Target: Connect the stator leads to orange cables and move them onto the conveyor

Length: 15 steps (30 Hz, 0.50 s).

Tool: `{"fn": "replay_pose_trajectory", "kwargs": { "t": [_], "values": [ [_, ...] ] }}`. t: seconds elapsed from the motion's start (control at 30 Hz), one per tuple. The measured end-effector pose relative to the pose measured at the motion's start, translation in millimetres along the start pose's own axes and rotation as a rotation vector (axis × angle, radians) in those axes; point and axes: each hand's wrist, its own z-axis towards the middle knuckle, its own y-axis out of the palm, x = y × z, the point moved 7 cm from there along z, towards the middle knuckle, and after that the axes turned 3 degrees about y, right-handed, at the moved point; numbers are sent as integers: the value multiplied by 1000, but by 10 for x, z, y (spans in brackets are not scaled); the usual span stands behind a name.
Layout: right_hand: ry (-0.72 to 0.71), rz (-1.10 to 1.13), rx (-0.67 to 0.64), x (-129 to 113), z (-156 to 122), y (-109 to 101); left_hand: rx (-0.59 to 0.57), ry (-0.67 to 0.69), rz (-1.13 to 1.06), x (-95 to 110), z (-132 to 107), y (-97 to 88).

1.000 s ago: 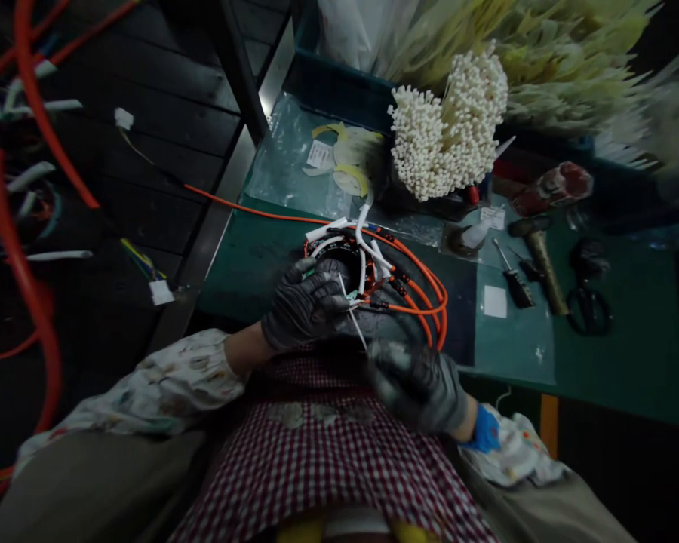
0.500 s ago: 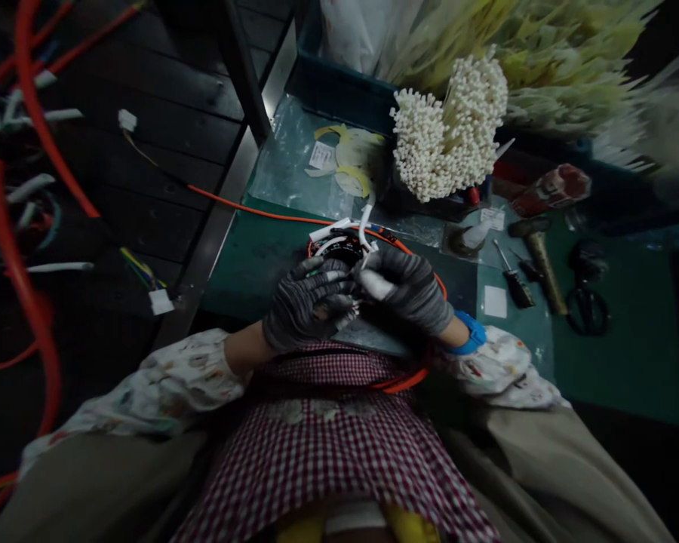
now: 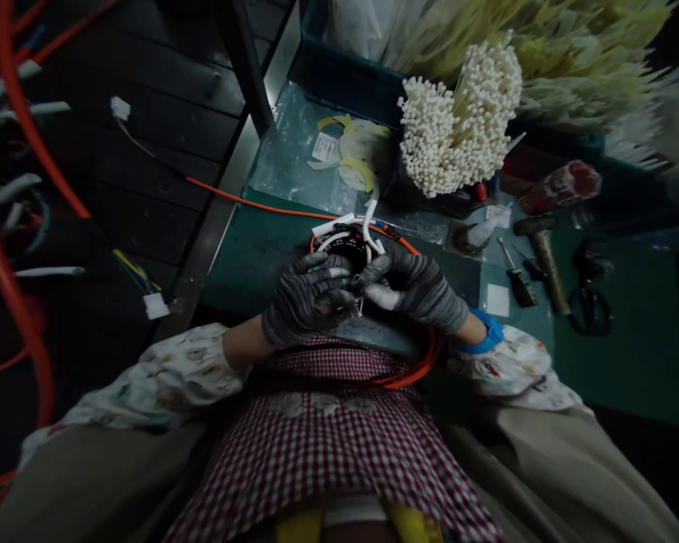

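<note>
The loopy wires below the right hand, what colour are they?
Those wires are reddish-orange, seen best in the head view.

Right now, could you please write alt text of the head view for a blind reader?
A gloved left hand and gloved right hand are close together at a ring-shaped wired part with orange cable, on a green table; a hammer and screwdriver lie to the right.

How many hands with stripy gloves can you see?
2: the left hand, at the near left of the wire ring, and the right hand, at its near right. I see no others.
</note>
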Motion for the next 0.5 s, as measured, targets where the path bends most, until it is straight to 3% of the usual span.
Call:
{"fn": "replay_pose_trajectory", "kwargs": {
  "t": [0.17, 0.27, 0.33, 0.43, 0.5],
  "values": [
    [-142, -279, -151, -21, -168, 168, 12, -47, -50, 16, -14, -2],
    [-76, -412, -74, 37, -316, 140, -67, -93, -79, 6, -43, 54],
    [-96, -427, -41, -7, -396, 141, -123, -121, -53, 3, -53, 85],
    [-218, -383, -162, -137, -416, 316, -125, -130, -12, 23, -31, 82],
    [-208, -344, -216, -142, -310, 438, -105, -147, 1, 13, -17, 78]
  ]
}}
